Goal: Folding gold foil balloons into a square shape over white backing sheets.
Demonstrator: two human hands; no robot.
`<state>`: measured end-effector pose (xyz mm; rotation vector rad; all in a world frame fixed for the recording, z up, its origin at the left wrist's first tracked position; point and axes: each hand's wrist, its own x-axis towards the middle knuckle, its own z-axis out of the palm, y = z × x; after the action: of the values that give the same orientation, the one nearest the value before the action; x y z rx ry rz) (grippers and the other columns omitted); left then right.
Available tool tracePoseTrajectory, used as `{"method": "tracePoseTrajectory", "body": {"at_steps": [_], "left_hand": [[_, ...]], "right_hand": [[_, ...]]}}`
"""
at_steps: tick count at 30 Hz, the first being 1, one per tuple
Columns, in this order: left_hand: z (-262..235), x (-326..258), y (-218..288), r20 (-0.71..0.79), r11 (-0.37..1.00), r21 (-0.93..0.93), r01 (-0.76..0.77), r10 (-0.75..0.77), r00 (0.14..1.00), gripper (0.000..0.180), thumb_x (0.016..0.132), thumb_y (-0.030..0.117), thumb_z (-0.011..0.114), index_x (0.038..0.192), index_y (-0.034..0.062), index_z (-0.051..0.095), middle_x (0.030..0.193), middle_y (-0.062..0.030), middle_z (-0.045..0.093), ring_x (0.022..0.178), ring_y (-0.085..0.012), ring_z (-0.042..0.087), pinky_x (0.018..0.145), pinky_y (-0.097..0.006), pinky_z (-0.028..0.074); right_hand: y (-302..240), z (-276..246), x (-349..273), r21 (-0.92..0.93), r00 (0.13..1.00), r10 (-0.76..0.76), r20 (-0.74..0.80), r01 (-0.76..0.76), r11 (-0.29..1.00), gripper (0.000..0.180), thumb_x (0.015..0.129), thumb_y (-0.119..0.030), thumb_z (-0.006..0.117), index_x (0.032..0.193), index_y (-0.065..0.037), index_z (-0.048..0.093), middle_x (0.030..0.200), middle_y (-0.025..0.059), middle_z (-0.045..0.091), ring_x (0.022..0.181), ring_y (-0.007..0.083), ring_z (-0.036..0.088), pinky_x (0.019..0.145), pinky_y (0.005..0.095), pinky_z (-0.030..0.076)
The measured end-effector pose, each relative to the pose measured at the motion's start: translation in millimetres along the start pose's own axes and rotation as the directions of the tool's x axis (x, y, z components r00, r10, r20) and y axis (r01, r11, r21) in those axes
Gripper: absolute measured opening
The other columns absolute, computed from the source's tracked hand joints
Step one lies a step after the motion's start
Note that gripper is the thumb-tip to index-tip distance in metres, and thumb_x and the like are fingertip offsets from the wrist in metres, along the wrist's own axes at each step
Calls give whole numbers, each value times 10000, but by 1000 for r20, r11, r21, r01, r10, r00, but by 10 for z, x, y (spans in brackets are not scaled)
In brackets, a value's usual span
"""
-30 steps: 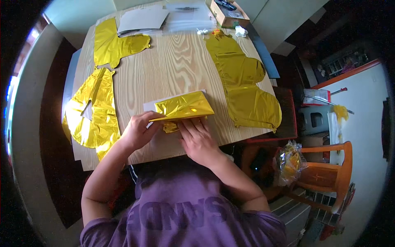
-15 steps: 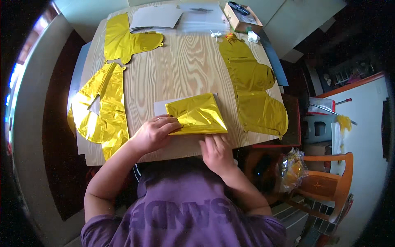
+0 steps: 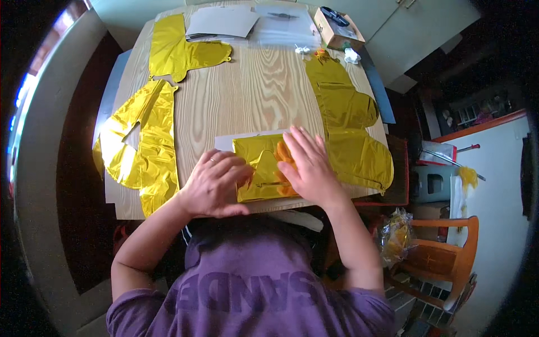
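A folded gold foil balloon [image 3: 261, 160] lies in front of me near the table's front edge, partly over a pale card [image 3: 224, 142]. My right hand [image 3: 310, 171] rests on the balloon's right part, its fingers stretched out and lying flat. At the balloon's left edge is my left hand [image 3: 218, 182], with bent fingers, the thumb held apart and nothing in its grasp. Whether its fingertips touch the foil is hard to see. Orange patches beside both hands look like their reflections in the shiny foil.
Flat gold foil balloons lie at the far left [image 3: 168, 48], near left [image 3: 157, 151] and right [image 3: 351, 121] of the wooden table [image 3: 247, 90]. Farther back are grey-white sheets [image 3: 222, 21], clear plastic sheets [image 3: 283, 28] and a box [image 3: 339, 36]. A wooden chair [image 3: 438, 261] stands right.
My right hand has risen from the front edge onto the foil's top. My left hand has shifted off the foil toward its left side, thumb spread. The folded balloon lies flatter and squarer.
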<state>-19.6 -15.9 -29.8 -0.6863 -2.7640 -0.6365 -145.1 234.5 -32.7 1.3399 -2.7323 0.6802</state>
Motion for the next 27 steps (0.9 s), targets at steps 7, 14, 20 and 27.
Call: {"method": "tracePoseTrajectory", "body": {"at_steps": [7,14,20,27], "left_hand": [[125,-140,-40,-49,984,55,169,-167,985,1007,809,714,639,1470,-11,410,1490,-247,429,1428,-430,359,1202,-541,231],[312,-108,-20,152,968,135,210,-230,961,1101,812,756,597,1542,-15,307,1614,-269,249,1517,-442,188,1235,-553,125],[276,-39,26,138,968,137,210,-229,964,1100,813,755,595,1536,-24,315,1591,-266,296,1501,-440,228,1224,-561,151],[345,172,173,111,969,155,192,-210,971,1120,800,767,596,1522,-47,331,1586,-277,308,1499,-451,240,1225,-566,153]], "right_hand": [[-62,465,18,-58,995,3,104,4,998,666,1012,-358,516,1504,57,349,1580,273,324,1478,400,299,1222,566,150],[70,412,-43,132,1000,10,9,-11,991,587,1021,-286,524,1500,22,380,1565,242,374,1458,390,350,1208,571,203],[321,-161,-193,271,987,138,-82,-111,956,453,1040,-214,509,1443,-7,495,1472,202,524,1381,328,492,1197,534,282],[-47,16,-110,62,997,-46,58,42,997,607,1019,-297,545,1506,26,377,1587,231,348,1491,353,311,1229,571,169]]}}
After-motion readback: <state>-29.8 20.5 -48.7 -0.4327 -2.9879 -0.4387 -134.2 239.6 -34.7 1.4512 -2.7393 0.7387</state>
